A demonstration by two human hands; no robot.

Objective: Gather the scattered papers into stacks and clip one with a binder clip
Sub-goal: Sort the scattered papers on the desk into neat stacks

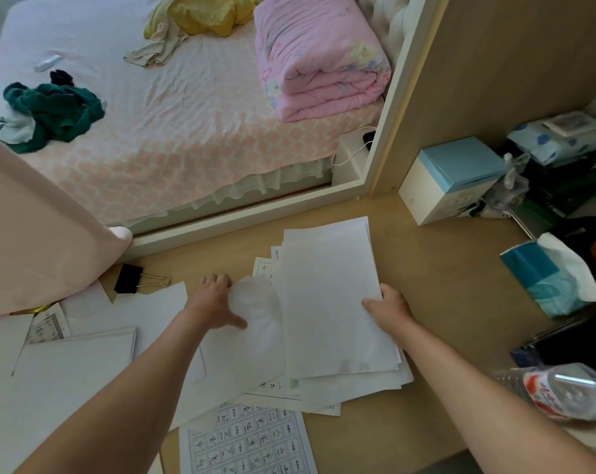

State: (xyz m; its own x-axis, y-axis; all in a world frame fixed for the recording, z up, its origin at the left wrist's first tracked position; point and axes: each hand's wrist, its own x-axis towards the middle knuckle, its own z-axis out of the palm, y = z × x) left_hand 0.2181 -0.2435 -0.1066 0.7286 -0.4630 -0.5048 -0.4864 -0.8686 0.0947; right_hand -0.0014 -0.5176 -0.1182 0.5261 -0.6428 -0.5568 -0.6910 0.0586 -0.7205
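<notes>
A loose stack of white papers (331,302) lies on the wooden desk (437,336) in the middle. My right hand (389,307) grips the stack's right edge, thumb on top. My left hand (212,299) holds a curled white sheet (252,323) just left of the stack, its edge bent upward. More sheets (84,364) lie spread at the left, and a printed grid sheet (248,443) sits at the front. A black binder clip (129,278) with wire handles rests on the desk at the left, apart from both hands.
A pink curtain (40,241) hangs over the desk's left side. At the right stand a white and blue box (450,183), a tissue pack (549,278), dark clutter and a lying water bottle (563,391). Beyond the desk's back edge is a bed.
</notes>
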